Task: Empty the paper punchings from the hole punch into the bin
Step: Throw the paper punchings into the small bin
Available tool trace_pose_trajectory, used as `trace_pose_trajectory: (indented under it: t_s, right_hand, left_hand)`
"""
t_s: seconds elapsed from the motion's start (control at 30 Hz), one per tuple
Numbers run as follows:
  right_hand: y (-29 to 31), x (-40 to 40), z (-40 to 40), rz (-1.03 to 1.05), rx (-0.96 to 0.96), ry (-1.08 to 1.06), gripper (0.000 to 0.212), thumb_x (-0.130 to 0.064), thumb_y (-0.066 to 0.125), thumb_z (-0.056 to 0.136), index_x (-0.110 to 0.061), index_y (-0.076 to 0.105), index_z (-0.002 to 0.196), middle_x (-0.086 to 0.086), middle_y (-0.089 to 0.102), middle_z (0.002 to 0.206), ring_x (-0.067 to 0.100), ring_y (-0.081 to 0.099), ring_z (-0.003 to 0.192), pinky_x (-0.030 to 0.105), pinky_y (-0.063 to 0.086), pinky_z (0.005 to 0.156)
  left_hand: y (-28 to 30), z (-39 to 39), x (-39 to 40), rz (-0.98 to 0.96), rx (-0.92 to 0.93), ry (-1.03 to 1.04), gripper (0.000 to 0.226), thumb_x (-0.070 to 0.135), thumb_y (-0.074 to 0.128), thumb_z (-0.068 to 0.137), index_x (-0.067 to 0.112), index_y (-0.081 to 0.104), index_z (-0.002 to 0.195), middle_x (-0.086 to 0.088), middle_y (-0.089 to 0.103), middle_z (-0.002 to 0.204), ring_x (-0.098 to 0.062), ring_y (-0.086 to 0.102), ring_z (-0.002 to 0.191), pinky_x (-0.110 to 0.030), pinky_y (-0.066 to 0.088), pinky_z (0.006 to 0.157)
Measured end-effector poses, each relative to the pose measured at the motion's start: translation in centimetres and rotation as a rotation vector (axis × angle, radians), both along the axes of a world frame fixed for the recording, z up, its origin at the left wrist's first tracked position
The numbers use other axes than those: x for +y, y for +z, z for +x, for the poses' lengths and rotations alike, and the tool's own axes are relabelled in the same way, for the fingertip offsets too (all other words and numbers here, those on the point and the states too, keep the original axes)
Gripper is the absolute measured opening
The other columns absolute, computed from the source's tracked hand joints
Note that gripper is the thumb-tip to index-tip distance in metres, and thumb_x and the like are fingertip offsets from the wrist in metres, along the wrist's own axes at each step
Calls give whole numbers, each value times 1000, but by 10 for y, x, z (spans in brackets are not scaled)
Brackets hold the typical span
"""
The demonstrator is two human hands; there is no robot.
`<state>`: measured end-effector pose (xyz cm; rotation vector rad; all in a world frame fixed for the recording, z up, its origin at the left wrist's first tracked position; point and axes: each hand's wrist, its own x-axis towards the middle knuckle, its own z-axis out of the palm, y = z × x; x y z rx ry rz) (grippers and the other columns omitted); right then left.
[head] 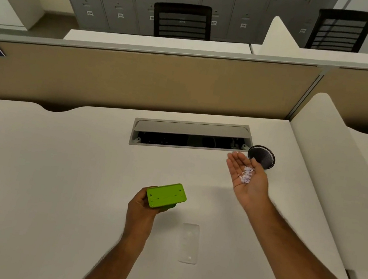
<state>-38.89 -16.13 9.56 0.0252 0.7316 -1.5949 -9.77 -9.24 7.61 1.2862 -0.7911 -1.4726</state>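
Note:
My left hand (142,204) grips a bright green hole punch (166,195), turned so its flat underside faces up, above the white desk. My right hand (247,180) is held palm up with fingers spread. A small heap of pale paper punchings (247,174) lies in the palm. Just beyond that hand's fingertips stands a small black mesh bin (263,156) on the desk, its round mouth tilted toward me. A clear plastic cover (189,243) lies flat on the desk between my forearms.
An open cable tray (191,134) is recessed in the desk (54,167) behind my hands. A tan partition (139,80) closes the far edge and a white divider (322,165) the right side. Black office chairs and grey lockers stand beyond.

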Motion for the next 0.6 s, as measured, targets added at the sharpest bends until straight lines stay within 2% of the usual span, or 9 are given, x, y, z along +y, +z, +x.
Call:
trace_pose_trajectory:
  t_s: [0.23,0.4,0.6]
  right_hand:
    - [6,-28,-49,-31,106,-22,58,-30,39,112,4,82,93,21,81,106,33,81,100,41,66,91]
    - [3,-48,-78,-2,198,-55,50,-33,38,112,5,70,110,19,81,104,31,80,100,39,62,97]
    - [3,-66,-100,21,368,-78,52,-35,38,112,4,72,109,19,80,107,34,77,109,40,62,100]
  left_hand:
    - [1,-14,-17,-10,-8,-25,43,-20,75,82,14,80,108,-14,82,105,-41,79,100,-28,66,74]
    - [2,-22,-26,-16,-15,-42,41,-19,75,83,12,79,111,-14,82,106,-39,80,100,-28,66,75]
    - [4,-27,-31,-7,-51,-42,39,-16,77,84,13,79,111,-10,83,103,-36,81,98,-26,66,74]
